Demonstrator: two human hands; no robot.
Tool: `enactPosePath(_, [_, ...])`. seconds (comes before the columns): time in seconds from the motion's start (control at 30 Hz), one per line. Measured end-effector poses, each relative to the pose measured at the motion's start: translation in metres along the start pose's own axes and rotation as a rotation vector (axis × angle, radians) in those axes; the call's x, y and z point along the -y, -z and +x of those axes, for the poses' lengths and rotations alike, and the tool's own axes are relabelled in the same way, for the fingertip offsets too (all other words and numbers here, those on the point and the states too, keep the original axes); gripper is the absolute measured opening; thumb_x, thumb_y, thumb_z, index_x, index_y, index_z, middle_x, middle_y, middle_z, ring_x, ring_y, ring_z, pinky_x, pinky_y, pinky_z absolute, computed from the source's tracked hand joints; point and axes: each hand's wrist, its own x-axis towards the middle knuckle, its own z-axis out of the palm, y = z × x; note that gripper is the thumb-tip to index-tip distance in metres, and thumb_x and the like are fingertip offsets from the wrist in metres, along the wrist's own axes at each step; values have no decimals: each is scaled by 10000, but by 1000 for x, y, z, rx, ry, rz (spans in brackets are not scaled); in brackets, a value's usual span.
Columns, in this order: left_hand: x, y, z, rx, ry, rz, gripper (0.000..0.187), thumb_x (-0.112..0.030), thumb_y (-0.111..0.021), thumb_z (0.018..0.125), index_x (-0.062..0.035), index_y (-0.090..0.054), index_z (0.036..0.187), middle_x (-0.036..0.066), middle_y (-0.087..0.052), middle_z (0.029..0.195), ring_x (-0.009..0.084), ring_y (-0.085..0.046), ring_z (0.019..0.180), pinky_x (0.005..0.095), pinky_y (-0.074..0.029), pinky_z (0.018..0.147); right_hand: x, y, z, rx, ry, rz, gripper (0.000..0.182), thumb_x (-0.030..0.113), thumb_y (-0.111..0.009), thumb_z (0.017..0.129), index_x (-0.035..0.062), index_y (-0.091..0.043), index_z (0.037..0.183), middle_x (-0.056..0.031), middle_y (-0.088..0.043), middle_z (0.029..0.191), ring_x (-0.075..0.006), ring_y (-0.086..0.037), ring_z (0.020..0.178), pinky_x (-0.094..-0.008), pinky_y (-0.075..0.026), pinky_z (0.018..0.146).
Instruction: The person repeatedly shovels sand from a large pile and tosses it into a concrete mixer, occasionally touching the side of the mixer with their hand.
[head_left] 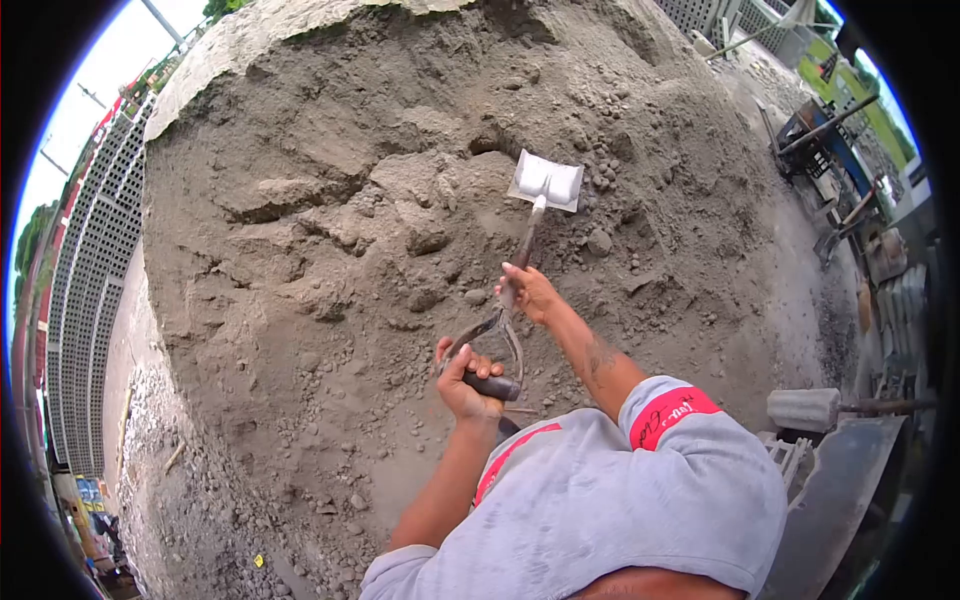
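A shovel (527, 243) with a dark shaft and a D-shaped handle reaches away from my body. Its pale metal blade (547, 182) lies against the slope of a large grey-brown heap of sandy soil (330, 260), beside some loose stones. My left hand (470, 385) is wrapped round the dark crossbar grip at the near end. Further up, my right hand (530, 293) closes round the lower shaft just above the handle's fork.
Stacked hollow blocks (95, 270) line the left side. At the right stand a dark blue machine (825, 150) and other tools. A grey metal sheet (835, 500) leans near my right side, with a pale cylinder (803, 409) above it. Gravel (190, 510) lies at lower left.
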Motion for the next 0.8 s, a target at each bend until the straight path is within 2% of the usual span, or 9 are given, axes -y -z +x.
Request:
enactPosePath(0.07, [27, -10, 105, -74, -65, -4, 337, -20, -485, 766, -165, -378, 1050, 3, -401, 576, 106, -413, 452, 292, -396, 451, 10, -32, 12, -165, 33, -225, 499, 404, -636, 776, 52, -506, 1107, -100, -544, 946, -238, -573, 791, -378, -465, 719])
enactPosePath(0.13, [36, -33, 138, -89, -116, 36, 353, -11, -483, 736, -123, -363, 1049, 19, -381, 562, 115, -402, 438, 291, -381, 421, 16, -34, 25, -112, 341, -994, 508, 441, -486, 865, 19, -495, 1150, -96, -495, 1069, -121, -529, 630, -275, -434, 585])
enactPosePath(0.27, [25, -63, 149, -51, -119, -10, 363, -3, -483, 740, -131, -355, 1054, 36, -435, 617, 128, -444, 484, 271, -406, 445, 98, -102, -36, 74, 375, -1281, 438, 448, -396, 896, 64, -559, 1028, -143, -601, 894, -190, -577, 703, -297, -436, 622])
enactPosePath(0.4, [2, -72, 184, 96, 54, -16, 132, -87, -380, 802, -135, -381, 925, 31, -423, 631, 131, -443, 540, 230, -394, 493, 94, -143, -49, -18, 715, -1367, 342, 380, -474, 863, 70, -606, 918, -151, -621, 769, -348, -595, 716, -392, -463, 589])
enactPosePath(0.47, [-3, -74, 197, 69, -88, 86, 72, -124, -334, 821, -130, -377, 878, 45, -454, 677, 136, -452, 557, 226, -415, 540, 100, -155, -40, -20, 760, -1318, 319, 360, -487, 858, 73, -615, 913, -150, -619, 743, -350, -595, 687, -393, -463, 570])
enactPosePath(0.53, [1, -55, 234, 248, -283, 192, 138, -27, -467, 817, -32, -463, 956, 29, -503, 745, 103, -500, 692, 232, -444, 657, 107, -163, -17, -3, 806, -1268, 296, 339, -500, 853, 76, -624, 907, -148, -616, 717, -352, -594, 658, -394, -464, 550])
enactPosePath(0.6, [-4, -89, 228, 72, -315, 285, 97, -73, -411, 831, -128, -390, 908, 40, -479, 717, 130, -500, 630, 255, -451, 574, 112, -159, 9, -79, 794, -1188, 306, 357, -520, 830, 75, -639, 842, -169, -615, 710, -355, -594, 638, -416, -475, 564])
enactPosePath(0.67, [6, -97, 261, 126, -416, 347, 73, -41, -457, 831, -16, -489, 892, 33, -519, 808, 110, -517, 702, 248, -451, 687, 126, -154, 31, -71, 839, -1205, 276, 300, -503, 853, 56, -629, 875, -156, -609, 699, -345, -594, 657, -375, -461, 543])
enactPosePath(0.8, [17, -154, 236, 119, -202, 89, 287, 13, -551, 761, -78, -410, 994, 88, -514, 820, 171, -540, 716, 295, -476, 638, 157, -149, 3, -221, 802, -1104, 318, 330, -511, 864, 37, -624, 912, -129, -626, 706, -271, -616, 658, -341, -474, 611])
